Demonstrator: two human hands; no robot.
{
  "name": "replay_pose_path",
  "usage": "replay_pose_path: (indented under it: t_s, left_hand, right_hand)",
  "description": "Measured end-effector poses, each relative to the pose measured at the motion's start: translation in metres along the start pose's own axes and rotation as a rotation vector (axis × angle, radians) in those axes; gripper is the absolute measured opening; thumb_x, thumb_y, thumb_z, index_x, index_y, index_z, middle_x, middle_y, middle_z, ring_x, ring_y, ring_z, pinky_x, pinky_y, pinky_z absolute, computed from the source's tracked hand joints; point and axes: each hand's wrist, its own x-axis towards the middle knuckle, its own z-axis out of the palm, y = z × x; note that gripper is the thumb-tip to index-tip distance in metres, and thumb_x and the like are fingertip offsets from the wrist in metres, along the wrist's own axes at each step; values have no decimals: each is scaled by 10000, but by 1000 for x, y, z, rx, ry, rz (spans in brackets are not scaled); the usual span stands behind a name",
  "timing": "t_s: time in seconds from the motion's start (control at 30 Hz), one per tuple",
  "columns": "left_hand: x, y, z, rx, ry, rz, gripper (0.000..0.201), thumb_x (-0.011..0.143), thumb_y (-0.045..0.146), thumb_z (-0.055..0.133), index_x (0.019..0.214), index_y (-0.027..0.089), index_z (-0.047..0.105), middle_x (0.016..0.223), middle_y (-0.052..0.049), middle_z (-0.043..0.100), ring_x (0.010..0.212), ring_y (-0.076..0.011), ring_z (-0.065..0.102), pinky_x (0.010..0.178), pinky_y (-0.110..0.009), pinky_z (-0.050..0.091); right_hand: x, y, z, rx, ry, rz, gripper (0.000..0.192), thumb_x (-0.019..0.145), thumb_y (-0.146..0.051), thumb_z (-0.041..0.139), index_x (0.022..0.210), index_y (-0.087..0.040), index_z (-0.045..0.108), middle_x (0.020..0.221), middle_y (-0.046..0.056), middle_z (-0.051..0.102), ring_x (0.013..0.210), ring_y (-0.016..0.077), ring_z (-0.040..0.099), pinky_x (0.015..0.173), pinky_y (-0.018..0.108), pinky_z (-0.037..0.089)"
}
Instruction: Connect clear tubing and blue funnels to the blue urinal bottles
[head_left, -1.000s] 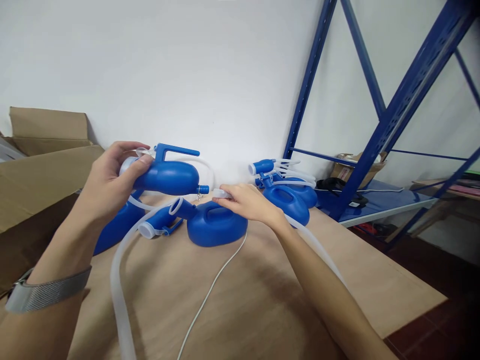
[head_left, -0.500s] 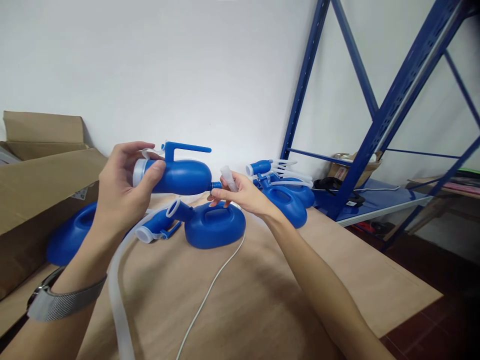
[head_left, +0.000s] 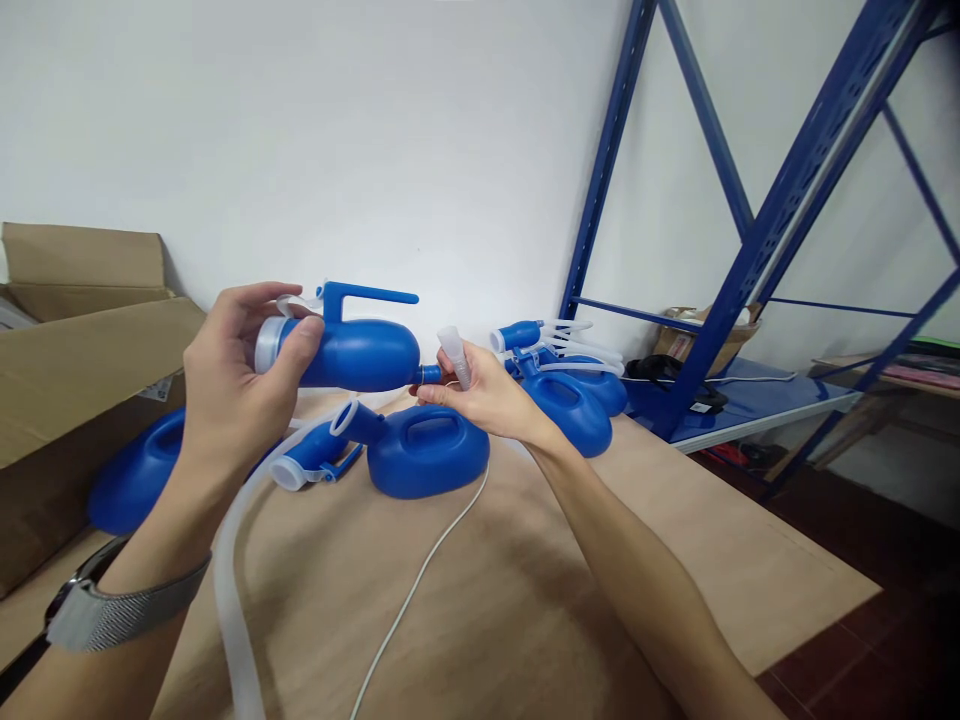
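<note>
My left hand (head_left: pixel 240 365) is closed around the translucent collar end of a blue urinal funnel (head_left: pixel 367 355), held level above the table. The funnel has a flat blue handle on top and a narrow ribbed nozzle pointing right. Close to that nozzle, my right hand (head_left: pixel 487 390) is closed on the end of a translucent hose (head_left: pixel 454 352), which tilts up out of the fingers. Whether its fingertips touch the nozzle cannot be made out. Below both hands stands a blue urinal bottle (head_left: pixel 427 462) with an angled open neck. Another blue funnel (head_left: pixel 315 450) lies left of it.
At left are an open cardboard box (head_left: pixel 82 370) and another blue bottle (head_left: pixel 142 480). Several bottles and hoses (head_left: pixel 562 405) are grouped at right. A long translucent hose (head_left: pixel 236 620) and a thin white cord (head_left: pixel 416 590) cross the table. A blue metal shelf (head_left: pixel 757 400) stands at right.
The funnel and both hands have shifted slightly left in view. My right fingers have drawn in closer around the hose end by the nozzle.
</note>
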Motion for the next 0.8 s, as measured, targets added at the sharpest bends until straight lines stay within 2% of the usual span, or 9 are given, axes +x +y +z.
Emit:
replay_pose_path:
  t_s: [0.13,0.27,0.37,0.47,0.57,0.7,0.8]
  left_hand:
    - [1,5,2,51,25,-68,392,831,431,704,1123,173,743,858,-29,746,701,-144,635,588,-252,506]
    - [3,10,2,74,42,-201,372,798,439,719,1058,178,773,835,-23,729,631,-132,622,462,-221,489]
    - [10,10,-8,109,121,-323,445,762,453,745,1091,156,779,775,-7,669,524,-114,581,372,-214,455]
    - [20,5,-24,96,196,-400,477,772,444,711,1134,139,776,811,-15,654,477,-105,557,370,-248,466]
    - [25,-5,-33,91,102,-430,427,747,425,730,1091,181,796,875,-33,710,550,-130,582,443,-262,469]
    - [22,-20,-28,101,-96,-381,364,732,450,781,1040,257,796,890,-18,745,752,-179,626,610,-275,464]
    - [18,-23,-19,3,-121,-410,328,797,455,739,1057,258,774,898,-6,729,772,-166,606,624,-264,430]
  right_hand:
    - [1,-1,1,-35,27,7,351,796,-290,758,823,-233,412,748,-62,501,747,148,611,651,286,460]
    - [2,5,-2,-101,30,1,290,811,-281,738,833,-225,455,753,-39,590,788,172,659,703,306,510]
    - [0,10,-11,-154,41,10,225,825,-286,742,853,-205,533,809,8,682,845,198,695,764,334,542]
    - [-2,13,-20,-104,-7,27,235,823,-315,782,868,-187,591,884,45,713,937,233,726,836,370,564]
    - [-1,16,-22,-27,-27,32,266,826,-341,800,900,-184,598,936,52,713,1011,247,734,893,387,569]
    - [1,14,-17,29,-35,18,293,845,-362,793,941,-187,578,982,50,705,1089,245,722,934,380,559]
    - [-2,6,-15,3,-59,-5,269,884,-356,755,930,-199,542,973,41,683,1104,243,713,931,370,547]
